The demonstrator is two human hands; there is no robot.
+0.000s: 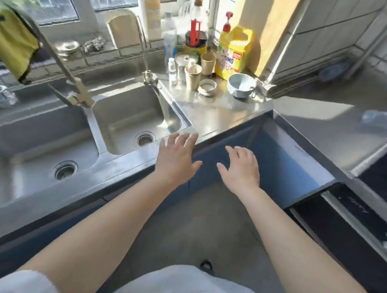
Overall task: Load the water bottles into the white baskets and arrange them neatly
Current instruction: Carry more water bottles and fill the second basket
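Two bare hands reach forward over the front edge of a steel counter (223,116), both spread and holding nothing. Left hand (176,159): fingers straight and fanned, tips over the counter's lip just beside the right-hand sink basin (131,118). Right hand (240,169): fingers loosely extended, hanging over the gap in front of the blue cabinet face (277,159), apart from every surface as far as can be told.

At 12 o'clock from the hands, against the tiled wall, stand a yellow detergent jug (232,56), several paper cups (193,75), a small white bottle (172,70) and a pale bowl (240,85). At 10 o'clock lie the two sink basins with a tap (64,68) between them. At 2 o'clock, on a second steel counter (319,128) well apart from the hands, lies one clear water bottle (382,118) on its side, blurred near the frame's edge.

No white basket is in view, and no bottle is in either hand. Judgement: the step in hand is the approach or search that precedes loading, so the task appears barely begun. The next move calls for a turn toward 2 o'clock, a grasp around the bottle's body, and the locating of a basket, which these views do not show.
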